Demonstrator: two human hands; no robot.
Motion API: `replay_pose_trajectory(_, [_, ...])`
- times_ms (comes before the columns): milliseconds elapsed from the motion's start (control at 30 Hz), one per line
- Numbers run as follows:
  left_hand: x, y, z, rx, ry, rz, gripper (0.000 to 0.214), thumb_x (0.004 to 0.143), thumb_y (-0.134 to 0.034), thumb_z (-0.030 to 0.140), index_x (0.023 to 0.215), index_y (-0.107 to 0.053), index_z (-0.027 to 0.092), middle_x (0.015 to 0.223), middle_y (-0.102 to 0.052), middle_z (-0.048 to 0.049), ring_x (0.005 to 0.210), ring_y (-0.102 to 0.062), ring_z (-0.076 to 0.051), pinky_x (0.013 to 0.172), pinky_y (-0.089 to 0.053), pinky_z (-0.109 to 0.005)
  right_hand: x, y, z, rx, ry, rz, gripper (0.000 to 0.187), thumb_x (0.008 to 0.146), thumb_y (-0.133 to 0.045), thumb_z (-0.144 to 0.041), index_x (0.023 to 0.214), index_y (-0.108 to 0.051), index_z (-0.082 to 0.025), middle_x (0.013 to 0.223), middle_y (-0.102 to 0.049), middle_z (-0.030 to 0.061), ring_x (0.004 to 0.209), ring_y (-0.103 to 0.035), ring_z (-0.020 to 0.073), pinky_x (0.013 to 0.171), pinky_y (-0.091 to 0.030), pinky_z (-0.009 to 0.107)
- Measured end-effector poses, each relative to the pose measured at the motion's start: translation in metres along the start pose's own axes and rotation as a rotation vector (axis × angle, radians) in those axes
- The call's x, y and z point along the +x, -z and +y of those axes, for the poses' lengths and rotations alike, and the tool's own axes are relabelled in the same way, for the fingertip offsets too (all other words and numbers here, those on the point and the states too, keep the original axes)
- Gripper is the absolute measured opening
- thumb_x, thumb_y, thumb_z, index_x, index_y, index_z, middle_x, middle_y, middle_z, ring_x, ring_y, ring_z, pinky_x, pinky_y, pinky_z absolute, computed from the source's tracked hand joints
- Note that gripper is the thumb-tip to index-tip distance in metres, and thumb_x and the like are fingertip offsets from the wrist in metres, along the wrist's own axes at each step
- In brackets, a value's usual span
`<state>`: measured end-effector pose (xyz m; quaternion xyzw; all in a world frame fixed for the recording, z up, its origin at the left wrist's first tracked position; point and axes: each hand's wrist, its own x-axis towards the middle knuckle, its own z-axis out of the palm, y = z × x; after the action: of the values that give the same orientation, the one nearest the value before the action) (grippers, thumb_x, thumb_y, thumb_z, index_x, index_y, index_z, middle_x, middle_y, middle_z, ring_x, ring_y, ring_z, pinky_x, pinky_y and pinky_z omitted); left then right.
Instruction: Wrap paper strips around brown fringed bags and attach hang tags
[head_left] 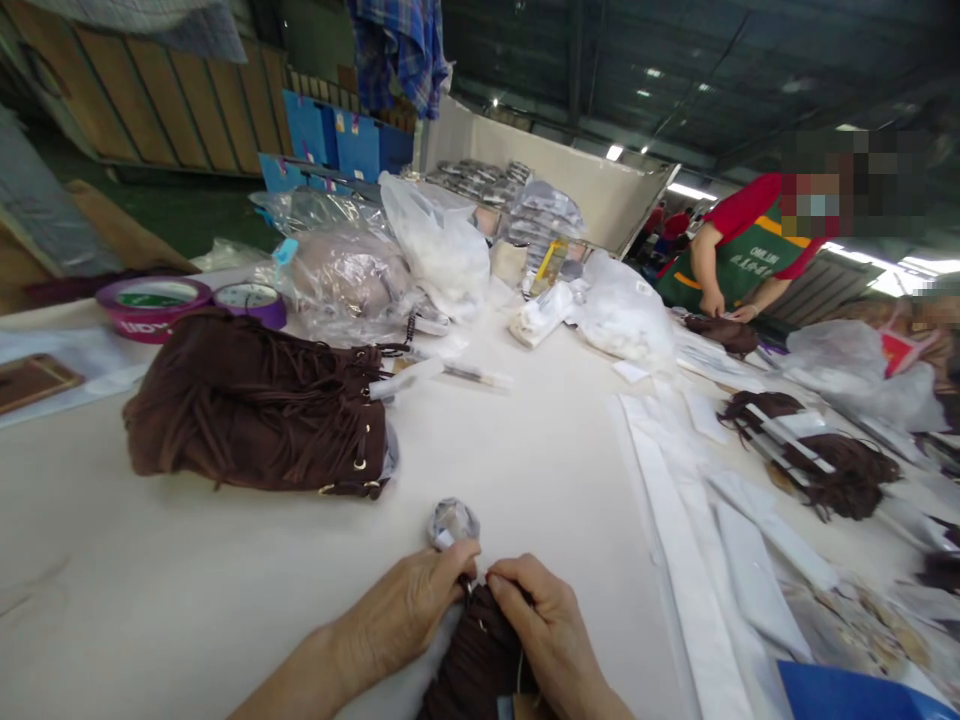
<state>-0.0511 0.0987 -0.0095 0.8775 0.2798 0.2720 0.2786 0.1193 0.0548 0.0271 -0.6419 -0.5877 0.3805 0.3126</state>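
My left hand [409,610] and my right hand [536,620] are close together at the bottom middle, both pinching the top of a dark brown fringed bag [476,665] that lies under them. A small crumpled clear plastic piece [452,523] sits just beyond my left fingertips. A stack of the same brown fringed bags [255,405] lies on the white table [525,470] to the left, with brass rings on its near edge.
Purple tape rolls [154,303] stand at the far left. Plastic bags [435,240] pile up at the back. White paper strips [675,520] and more brown fringed pieces [832,465] lie to the right. A person in a red shirt and green apron [742,255] works at the far right.
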Motion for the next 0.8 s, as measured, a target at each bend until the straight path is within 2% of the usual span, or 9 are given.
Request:
replay_pose_trajectory(167, [-0.004,0.000,-0.002,0.080,-0.088,0.052,0.049,0.082,-0.032,0.000,0.127,-0.022,0.014,0.094,-0.063,-0.0079,0.083,-0.060,-0.016,0.074,-0.051,-0.026,0.006,0.004,-0.001,0.096,-0.096,-0.093,0.023,0.080,-0.051,-0.034,0.077,-0.069,-0.019,0.070,-0.061,0.0008,0.069,-0.054,0.0139,0.062,-0.040,0.023])
replay_pose_trajectory(333, [-0.004,0.008,0.001,0.241,-0.156,0.089,0.046,0.089,-0.025,0.007,0.133,-0.017,0.011,0.093,-0.064,-0.0091,0.080,-0.061,-0.016,0.071,-0.052,-0.027,0.012,0.010,-0.005,0.097,-0.107,-0.158,0.024,0.080,-0.052,-0.034,0.075,-0.069,-0.019,0.070,-0.062,0.0008,0.069,-0.054,0.0137,0.062,-0.039,0.023])
replay_pose_trajectory(433, [-0.003,0.015,0.004,0.319,-0.196,0.105,0.043,0.091,-0.021,0.010,0.134,-0.019,0.010,0.086,-0.064,-0.0083,0.074,-0.060,-0.015,0.066,-0.052,-0.025,0.018,0.016,-0.008,0.011,-0.073,-0.209,0.023,0.081,-0.050,-0.030,0.072,-0.068,-0.018,0.069,-0.061,0.0006,0.067,-0.054,0.0129,0.061,-0.039,0.023])
replay_pose_trajectory(667, [0.000,0.019,0.003,0.325,-0.219,0.122,0.036,0.090,-0.021,0.007,0.123,-0.034,0.008,0.078,-0.063,-0.0061,0.068,-0.058,-0.014,0.060,-0.051,-0.025,0.036,0.032,-0.020,-0.273,0.097,-0.383,0.022,0.082,-0.045,-0.017,0.068,-0.062,-0.016,0.064,-0.056,-0.0010,0.060,-0.050,0.0097,0.056,-0.036,0.020])
replay_pose_trajectory(800, [0.000,0.019,0.001,0.273,-0.196,0.110,0.037,0.088,-0.022,0.005,0.123,-0.033,0.009,0.080,-0.063,-0.0051,0.070,-0.058,-0.014,0.063,-0.050,-0.025,0.043,0.038,-0.026,-0.396,0.176,-0.449,0.022,0.082,-0.044,-0.014,0.070,-0.062,-0.017,0.066,-0.056,-0.0002,0.061,-0.051,0.0102,0.057,-0.036,0.021])
